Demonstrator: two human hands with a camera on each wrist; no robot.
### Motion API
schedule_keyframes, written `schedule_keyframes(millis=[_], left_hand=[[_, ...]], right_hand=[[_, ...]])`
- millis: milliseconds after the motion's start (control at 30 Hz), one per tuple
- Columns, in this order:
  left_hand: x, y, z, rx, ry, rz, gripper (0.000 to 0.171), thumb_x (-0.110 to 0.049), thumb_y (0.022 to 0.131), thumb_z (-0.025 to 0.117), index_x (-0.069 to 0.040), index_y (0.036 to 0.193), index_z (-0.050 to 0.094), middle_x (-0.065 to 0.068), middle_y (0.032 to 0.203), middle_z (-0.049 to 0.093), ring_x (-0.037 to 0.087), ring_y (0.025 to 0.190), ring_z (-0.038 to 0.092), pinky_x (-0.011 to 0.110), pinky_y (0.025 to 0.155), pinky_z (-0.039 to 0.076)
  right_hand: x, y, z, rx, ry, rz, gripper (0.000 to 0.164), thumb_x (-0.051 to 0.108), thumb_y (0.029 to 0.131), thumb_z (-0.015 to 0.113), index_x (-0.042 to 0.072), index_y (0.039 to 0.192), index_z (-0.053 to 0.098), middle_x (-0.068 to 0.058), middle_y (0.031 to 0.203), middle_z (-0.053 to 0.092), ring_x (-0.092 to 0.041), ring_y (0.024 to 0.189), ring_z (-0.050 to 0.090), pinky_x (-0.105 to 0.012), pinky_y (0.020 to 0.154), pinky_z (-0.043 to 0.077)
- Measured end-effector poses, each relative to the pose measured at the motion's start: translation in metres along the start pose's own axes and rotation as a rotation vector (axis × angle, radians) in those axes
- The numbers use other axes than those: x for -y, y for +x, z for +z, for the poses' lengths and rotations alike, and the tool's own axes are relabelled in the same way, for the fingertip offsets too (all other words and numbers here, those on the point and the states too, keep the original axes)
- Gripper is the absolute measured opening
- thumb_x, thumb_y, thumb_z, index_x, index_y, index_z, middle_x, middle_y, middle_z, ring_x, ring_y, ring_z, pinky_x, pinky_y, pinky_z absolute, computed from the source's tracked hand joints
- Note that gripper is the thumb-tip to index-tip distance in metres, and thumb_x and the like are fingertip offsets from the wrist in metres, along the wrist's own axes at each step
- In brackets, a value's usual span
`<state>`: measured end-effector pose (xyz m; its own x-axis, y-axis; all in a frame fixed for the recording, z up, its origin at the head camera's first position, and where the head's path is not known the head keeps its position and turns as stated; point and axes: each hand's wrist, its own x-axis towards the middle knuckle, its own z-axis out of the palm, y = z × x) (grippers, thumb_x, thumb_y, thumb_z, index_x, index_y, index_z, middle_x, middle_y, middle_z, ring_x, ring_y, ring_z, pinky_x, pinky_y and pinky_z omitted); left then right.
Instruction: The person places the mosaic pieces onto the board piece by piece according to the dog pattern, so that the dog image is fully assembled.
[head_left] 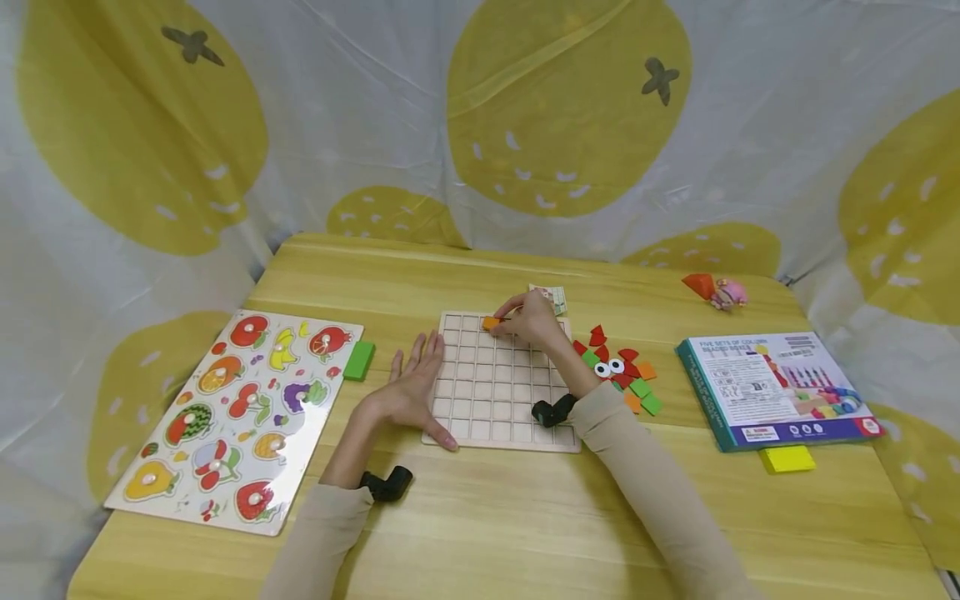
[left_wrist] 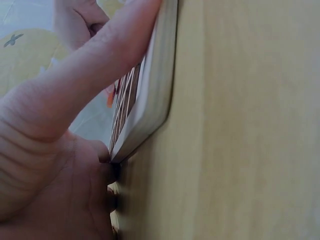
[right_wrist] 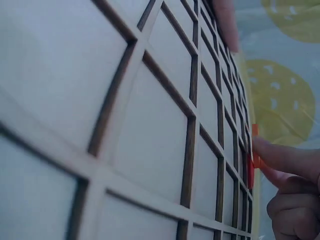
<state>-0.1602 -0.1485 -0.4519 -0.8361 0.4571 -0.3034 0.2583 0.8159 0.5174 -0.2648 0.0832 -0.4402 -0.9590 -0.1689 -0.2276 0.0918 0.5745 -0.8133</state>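
A wooden grid board [head_left: 482,387] with square compartments lies in the middle of the table. My left hand [head_left: 408,393] is spread along its left side, fingers extended, thumb over the near left corner. At the board's far row, my right hand [head_left: 534,321] pinches a small orange tile [head_left: 491,322] between thumb and finger. The right wrist view shows the orange tile [right_wrist: 255,150] upright at the far edge, with a red piece [right_wrist: 250,172] right by it. Whether the tile touches the grid I cannot tell.
Red, green and orange pieces [head_left: 628,385] with googly eyes lie right of the board. A small printed card [head_left: 551,298] sits behind it. A fruit puzzle [head_left: 247,400] and green block [head_left: 359,361] are left; a boxed game [head_left: 780,387], yellow block [head_left: 787,459] and pink figurine [head_left: 727,294] are right.
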Motion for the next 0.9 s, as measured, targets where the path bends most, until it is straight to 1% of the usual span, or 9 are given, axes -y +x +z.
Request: schedule_keyframes(millis=[33, 100, 267, 400, 533, 667, 733, 800, 900], left_hand=[[0.0, 0.0, 0.0, 0.002, 0.002, 0.001, 0.162, -0.059, 0.044, 0.091, -0.002, 0.152, -0.016, 0.016, 0.16, -0.022, 0.036, 0.148, -0.022, 0.062, 0.117, -0.013], [0.0, 0.001, 0.001, 0.005, 0.006, 0.001, 0.162, -0.06, 0.044, 0.09, -0.003, 0.152, -0.016, 0.015, 0.16, -0.022, 0.035, 0.148, -0.022, 0.061, 0.117, -0.013], [0.001, 0.001, 0.002, 0.005, 0.012, -0.009, 0.162, -0.06, 0.044, 0.09, -0.003, 0.152, -0.015, 0.015, 0.16, -0.021, 0.034, 0.148, -0.022, 0.061, 0.117, -0.013], [0.001, 0.001, 0.002, 0.004, 0.009, 0.0, 0.162, -0.061, 0.044, 0.09, -0.002, 0.152, -0.016, 0.016, 0.16, -0.021, 0.036, 0.148, -0.021, 0.062, 0.117, -0.012], [-0.001, 0.002, 0.002, 0.003, 0.004, 0.011, 0.161, -0.06, 0.045, 0.09, -0.002, 0.152, -0.015, 0.017, 0.16, -0.02, 0.036, 0.148, -0.02, 0.062, 0.117, -0.012], [-0.002, 0.002, 0.002, 0.002, 0.011, 0.017, 0.161, -0.059, 0.045, 0.09, -0.002, 0.152, -0.015, 0.017, 0.16, -0.02, 0.035, 0.148, -0.02, 0.062, 0.117, -0.011], [-0.002, 0.003, 0.002, 0.002, 0.004, 0.022, 0.16, -0.059, 0.045, 0.09, -0.002, 0.152, -0.015, 0.018, 0.16, -0.02, 0.036, 0.148, -0.02, 0.062, 0.117, -0.011], [-0.002, 0.002, 0.002, 0.003, 0.01, 0.018, 0.16, -0.059, 0.045, 0.09, -0.002, 0.152, -0.015, 0.018, 0.16, -0.02, 0.036, 0.148, -0.02, 0.062, 0.117, -0.011], [-0.001, 0.0, 0.001, 0.004, 0.005, 0.01, 0.161, -0.059, 0.045, 0.09, -0.002, 0.152, -0.015, 0.017, 0.16, -0.02, 0.036, 0.148, -0.021, 0.062, 0.117, -0.011]], right_hand=[[-0.001, 0.001, 0.001, -0.011, -0.008, 0.004, 0.022, 0.015, 0.071, 0.086, 0.009, 0.09, 0.077, 0.003, 0.048, 0.047, -0.01, 0.045, 0.035, -0.028, 0.056, 0.037], [-0.003, 0.003, 0.002, -0.027, -0.012, -0.012, 0.022, 0.015, 0.071, 0.086, 0.01, 0.09, 0.077, 0.003, 0.051, 0.054, -0.011, 0.047, 0.038, -0.026, 0.05, 0.032], [-0.009, 0.006, 0.005, -0.026, 0.011, -0.07, 0.022, 0.015, 0.07, 0.086, 0.011, 0.091, 0.079, 0.003, 0.06, 0.059, -0.011, 0.049, 0.039, -0.023, 0.049, 0.031], [-0.012, 0.008, 0.007, -0.011, 0.056, -0.066, 0.023, 0.013, 0.071, 0.086, 0.012, 0.092, 0.079, 0.0, 0.059, 0.056, -0.01, 0.047, 0.033, -0.023, 0.047, 0.027], [-0.012, 0.007, 0.004, 0.032, 0.077, -0.068, 0.026, 0.012, 0.072, 0.084, 0.013, 0.098, 0.078, 0.001, 0.065, 0.059, -0.009, 0.048, 0.031, -0.022, 0.047, 0.026], [-0.013, -0.004, -0.017, 0.065, 0.079, -0.109, 0.031, 0.014, 0.079, 0.079, 0.012, 0.11, 0.074, 0.001, 0.056, 0.047, -0.012, 0.049, 0.028, -0.023, 0.048, 0.027], [-0.017, -0.011, -0.035, 0.049, 0.088, -0.117, 0.033, 0.016, 0.082, 0.077, 0.01, 0.115, 0.072, 0.0, 0.062, 0.049, -0.013, 0.051, 0.027, -0.023, 0.048, 0.027], [-0.025, -0.02, -0.055, 0.016, 0.1, -0.09, 0.033, 0.017, 0.083, 0.076, 0.01, 0.116, 0.071, 0.002, 0.063, 0.045, -0.013, 0.051, 0.026, -0.024, 0.047, 0.026], [-0.044, -0.031, -0.083, -0.031, 0.065, -0.048, 0.033, 0.02, 0.085, 0.074, 0.01, 0.116, 0.071, 0.003, 0.062, 0.044, -0.013, 0.049, 0.027, -0.025, 0.046, 0.027]])
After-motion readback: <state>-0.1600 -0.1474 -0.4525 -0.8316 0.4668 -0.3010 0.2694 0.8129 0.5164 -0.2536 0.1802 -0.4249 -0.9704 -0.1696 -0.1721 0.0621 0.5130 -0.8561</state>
